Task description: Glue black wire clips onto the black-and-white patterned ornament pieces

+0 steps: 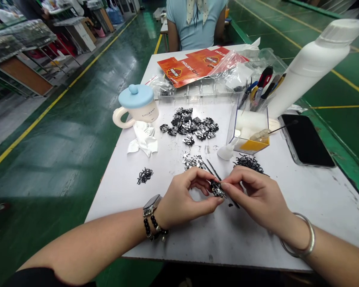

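Black-and-silver metal piece (217, 190), pinched between fingertips of left hand (185, 197) and right hand (257, 197), above white table (203, 243), similar pieces (188, 123) heaped beyond both hands

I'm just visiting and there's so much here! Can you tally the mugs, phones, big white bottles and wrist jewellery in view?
Mugs: 1
Phones: 1
Big white bottles: 1
Wristwatches: 1
Beaded bracelets: 1
Metal bangles: 1
Total: 6
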`<action>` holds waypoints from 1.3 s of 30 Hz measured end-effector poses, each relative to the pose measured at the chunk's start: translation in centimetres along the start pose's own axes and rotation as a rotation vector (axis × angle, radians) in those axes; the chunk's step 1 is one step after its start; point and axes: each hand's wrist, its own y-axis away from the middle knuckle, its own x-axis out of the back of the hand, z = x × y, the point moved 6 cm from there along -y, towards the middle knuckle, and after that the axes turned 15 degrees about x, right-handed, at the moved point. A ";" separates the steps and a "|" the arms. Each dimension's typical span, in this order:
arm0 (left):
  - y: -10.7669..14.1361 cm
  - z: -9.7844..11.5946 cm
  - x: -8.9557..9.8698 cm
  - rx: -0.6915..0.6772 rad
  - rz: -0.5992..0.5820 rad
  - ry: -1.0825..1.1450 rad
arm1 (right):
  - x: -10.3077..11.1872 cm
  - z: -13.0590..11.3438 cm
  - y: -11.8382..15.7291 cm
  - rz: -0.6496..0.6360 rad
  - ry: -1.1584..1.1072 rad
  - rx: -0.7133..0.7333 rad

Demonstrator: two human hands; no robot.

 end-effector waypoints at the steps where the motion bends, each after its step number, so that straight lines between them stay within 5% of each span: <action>1: 0.0 0.0 0.0 -0.007 0.001 -0.006 | 0.0 -0.2 0.0 -0.005 0.022 0.022; 39: 0.4 0.6 0.0 -0.108 0.049 -0.072 | 0.2 -3.6 -0.1 0.002 0.258 0.504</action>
